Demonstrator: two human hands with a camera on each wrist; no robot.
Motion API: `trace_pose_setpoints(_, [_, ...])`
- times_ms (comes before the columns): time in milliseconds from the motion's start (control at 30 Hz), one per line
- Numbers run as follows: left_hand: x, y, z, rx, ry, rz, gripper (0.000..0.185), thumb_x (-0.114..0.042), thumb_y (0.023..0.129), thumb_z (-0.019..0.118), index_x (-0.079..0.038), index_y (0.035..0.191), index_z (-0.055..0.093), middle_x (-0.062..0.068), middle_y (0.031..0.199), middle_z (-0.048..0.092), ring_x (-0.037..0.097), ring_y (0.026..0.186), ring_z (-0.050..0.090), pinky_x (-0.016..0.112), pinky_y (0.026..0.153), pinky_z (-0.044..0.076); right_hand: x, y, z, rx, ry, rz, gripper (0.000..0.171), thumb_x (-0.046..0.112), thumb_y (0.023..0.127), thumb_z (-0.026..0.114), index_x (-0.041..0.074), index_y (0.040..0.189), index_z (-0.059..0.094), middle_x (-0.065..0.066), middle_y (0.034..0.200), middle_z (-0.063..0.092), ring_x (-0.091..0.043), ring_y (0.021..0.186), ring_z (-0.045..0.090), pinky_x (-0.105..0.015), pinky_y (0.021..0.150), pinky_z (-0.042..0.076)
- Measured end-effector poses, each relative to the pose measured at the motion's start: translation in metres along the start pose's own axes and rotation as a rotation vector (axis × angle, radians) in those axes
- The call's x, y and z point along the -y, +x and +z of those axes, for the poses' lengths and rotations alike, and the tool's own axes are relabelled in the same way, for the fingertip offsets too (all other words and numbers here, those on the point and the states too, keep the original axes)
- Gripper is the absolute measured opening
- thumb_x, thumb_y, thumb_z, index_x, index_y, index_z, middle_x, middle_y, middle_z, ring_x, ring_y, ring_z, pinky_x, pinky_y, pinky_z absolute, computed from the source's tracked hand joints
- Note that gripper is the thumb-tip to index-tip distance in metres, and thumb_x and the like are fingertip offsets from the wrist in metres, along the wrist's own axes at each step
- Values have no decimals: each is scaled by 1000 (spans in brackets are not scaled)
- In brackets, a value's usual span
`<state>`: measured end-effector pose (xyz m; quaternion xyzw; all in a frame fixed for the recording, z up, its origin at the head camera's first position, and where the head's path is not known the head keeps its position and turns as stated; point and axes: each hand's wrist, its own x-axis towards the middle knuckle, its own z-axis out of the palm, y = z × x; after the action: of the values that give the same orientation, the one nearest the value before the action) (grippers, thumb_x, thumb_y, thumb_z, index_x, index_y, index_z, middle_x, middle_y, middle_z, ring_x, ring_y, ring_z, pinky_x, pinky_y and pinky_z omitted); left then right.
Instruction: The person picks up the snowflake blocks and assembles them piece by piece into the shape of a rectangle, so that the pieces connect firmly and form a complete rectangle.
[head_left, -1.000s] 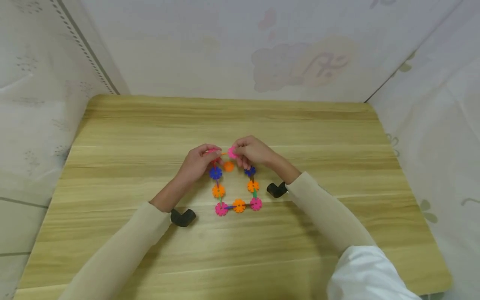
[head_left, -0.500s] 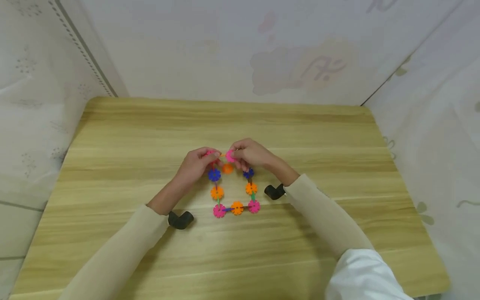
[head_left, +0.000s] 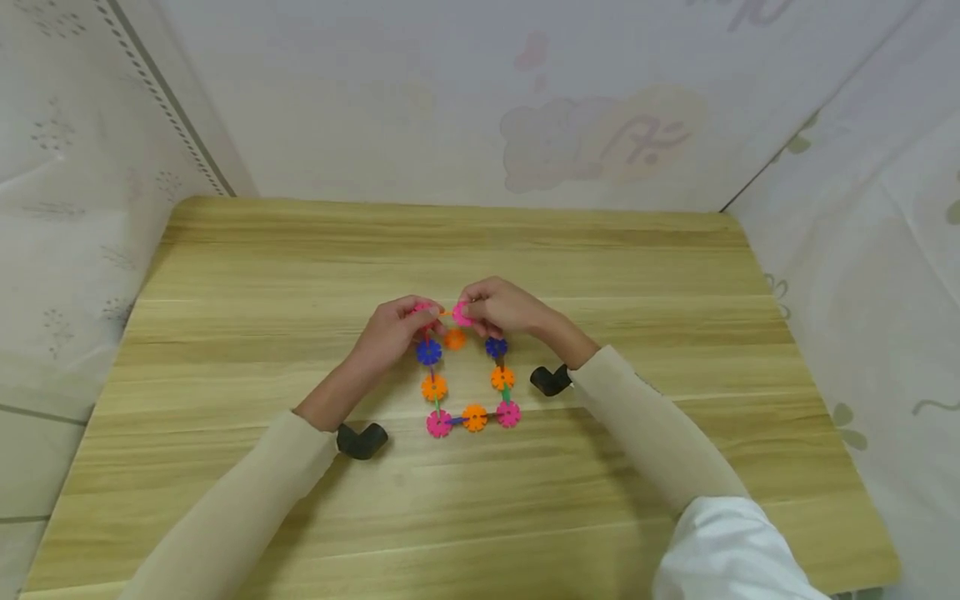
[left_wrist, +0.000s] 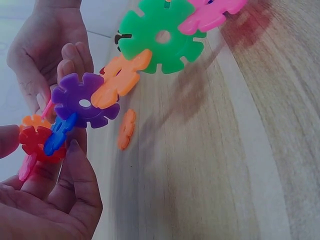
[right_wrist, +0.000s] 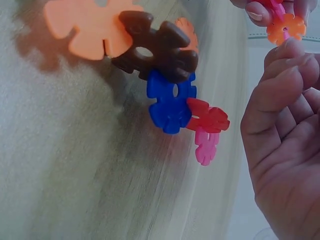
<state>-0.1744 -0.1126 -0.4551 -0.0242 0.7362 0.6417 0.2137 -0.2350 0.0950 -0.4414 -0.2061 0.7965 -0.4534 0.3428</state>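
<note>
At centre frame on the wooden table (head_left: 225,275), the left hand (head_left: 390,333) pinches the upper left corner of a square frame of snowflake discs (head_left: 468,375). Its fingers curl round a pink disc (head_left: 422,308). Just right, the right hand (head_left: 502,307) pinches another pink disc (head_left: 461,314) at the frame's top edge.

1. Head view: the far corners of the ring of plastic discs (head_left: 467,375) lie under the fingers of the left hand (head_left: 390,333) and right hand (head_left: 506,308); the joints there cannot be made out.
2. Left wrist view: the green disc (left_wrist: 160,37) is cut off by the top edge.
3. Right wrist view: the orange disc (right_wrist: 92,27) is cut off at the top; the counter (right_wrist: 60,160) is blurred.
4. Right wrist view: the palm runs off the right edge.
</note>
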Motion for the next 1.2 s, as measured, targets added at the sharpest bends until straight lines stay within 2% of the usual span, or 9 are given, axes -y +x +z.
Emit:
trace_pose_setpoints(133, [1, 0, -1, -4, 2, 0, 32, -30, 100, 54, -4, 117, 63, 13, 99, 70, 25, 90, 60, 34, 82, 50, -1, 1, 0, 4, -1, -2, 22, 13, 100, 46, 3, 85, 60, -6, 58, 54, -16, 45, 44, -29, 46, 40])
trace_pose_setpoints(333, [3, 0, -1, 1, -13, 14, 38, -34, 98, 57, -1, 117, 63, 11, 96, 70, 23, 89, 61, 32, 80, 50, -1, 1, 0, 14, -5, 1, 22, 13, 100, 46, 3, 87, 60, -7, 59, 54, -16, 45, 45, -32, 47, 41])
trace_pose_setpoints(533, [3, 0, 0, -23, -14, 44, 31, -33, 93, 66, -5, 106, 66, 13, 93, 70, 21, 83, 59, 26, 72, 47, 0, 1, 0, 27, -9, 1, 22, 14, 100, 46, 3, 87, 61, -7, 59, 54, -17, 46, 45, -31, 47, 41])
trace_pose_setpoints(733, [5, 1, 0, -21, -12, 72, 26, -27, 95, 63, -3, 106, 65, 14, 92, 69, 21, 81, 59, 25, 71, 47, 1, 1, 1, 51, -1, -9, 22, 13, 101, 45, 1, 89, 60, -7, 60, 54, -17, 46, 45, -28, 47, 40])
trace_pose_setpoints(867, [5, 0, 1, -11, -50, 85, 27, -26, 96, 63, -1, 107, 63, 13, 89, 69, 21, 80, 64, 26, 74, 52, 2, 0, 0, 74, -19, -19, 25, 14, 102, 44, -5, 95, 60, -8, 61, 54, -17, 47, 44, -28, 47, 39])
trace_pose_setpoints(1033, [8, 0, 3, 3, -100, 105, 26, -24, 97, 61, -1, 108, 60, 14, 89, 70, 24, 79, 68, 28, 73, 54, 4, 0, -1, 69, -72, -37, 26, 13, 102, 44, -6, 96, 61, -8, 61, 55, -17, 47, 45, -29, 47, 41])
trace_pose_setpoints(1200, [8, 1, 6, -26, -94, 95, 25, -24, 97, 61, -1, 108, 60, 15, 90, 71, 24, 80, 69, 27, 73, 55, 5, 1, 0, 55, -82, -33, 26, 13, 102, 45, -6, 96, 61, -8, 62, 56, -17, 47, 47, -34, 48, 43])
